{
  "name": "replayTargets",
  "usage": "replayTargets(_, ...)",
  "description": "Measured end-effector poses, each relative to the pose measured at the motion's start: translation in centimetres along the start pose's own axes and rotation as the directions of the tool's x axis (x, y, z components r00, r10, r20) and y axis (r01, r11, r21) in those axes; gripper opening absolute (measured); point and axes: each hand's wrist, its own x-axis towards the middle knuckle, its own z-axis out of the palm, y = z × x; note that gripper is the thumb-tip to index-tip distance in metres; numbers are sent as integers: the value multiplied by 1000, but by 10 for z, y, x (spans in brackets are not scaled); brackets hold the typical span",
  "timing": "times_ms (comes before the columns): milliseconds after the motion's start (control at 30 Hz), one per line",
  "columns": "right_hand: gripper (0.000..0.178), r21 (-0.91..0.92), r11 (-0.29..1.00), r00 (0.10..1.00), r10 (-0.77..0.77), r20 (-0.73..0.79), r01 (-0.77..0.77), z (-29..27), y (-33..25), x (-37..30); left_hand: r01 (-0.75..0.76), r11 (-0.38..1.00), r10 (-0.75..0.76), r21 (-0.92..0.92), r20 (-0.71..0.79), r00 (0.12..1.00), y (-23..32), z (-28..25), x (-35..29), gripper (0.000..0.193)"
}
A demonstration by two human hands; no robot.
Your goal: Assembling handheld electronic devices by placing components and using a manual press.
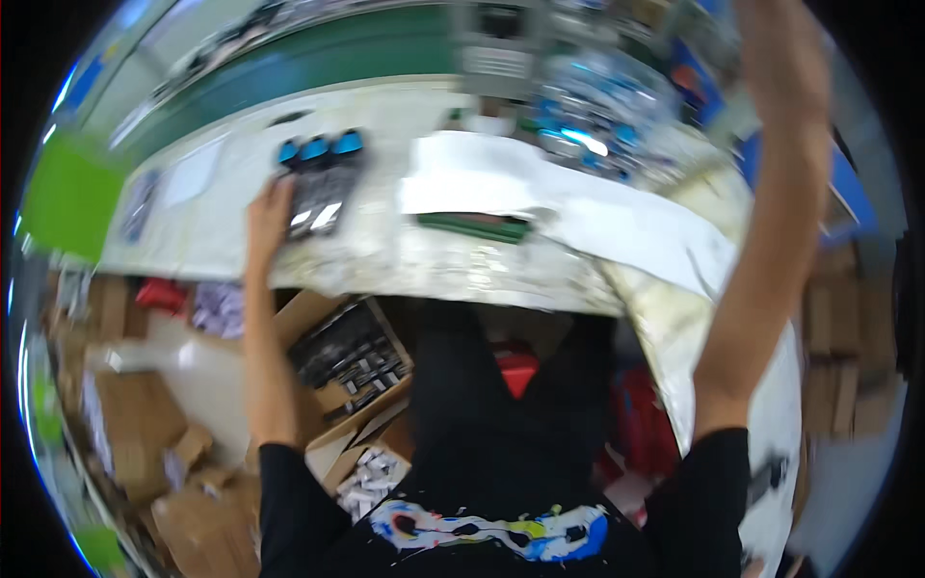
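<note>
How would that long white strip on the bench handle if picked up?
Probably floppy: the white strip looks thin and its edges curve. Likely light for its size, given that thinness. It might snag when pushed: its near edge lies right by the green slab.

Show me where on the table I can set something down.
The white table has bare room between the blue-topped dark items and the white paper, and along its front edge before the green slab. Its back right is crowded, with clear plastic packaging behind the paper.
</note>
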Motion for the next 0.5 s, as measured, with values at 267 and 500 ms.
replayTargets(267,58,-679,729,921,316,227,-83,-228,127,-109,42,997,-25,71,-226,974,-49,7,-5,57)
replayTargets(500,66,-897,198,603,792,-92,-396,-413,132,-219,-186,902,-6,-390,-440,898,165,0,-53,28)
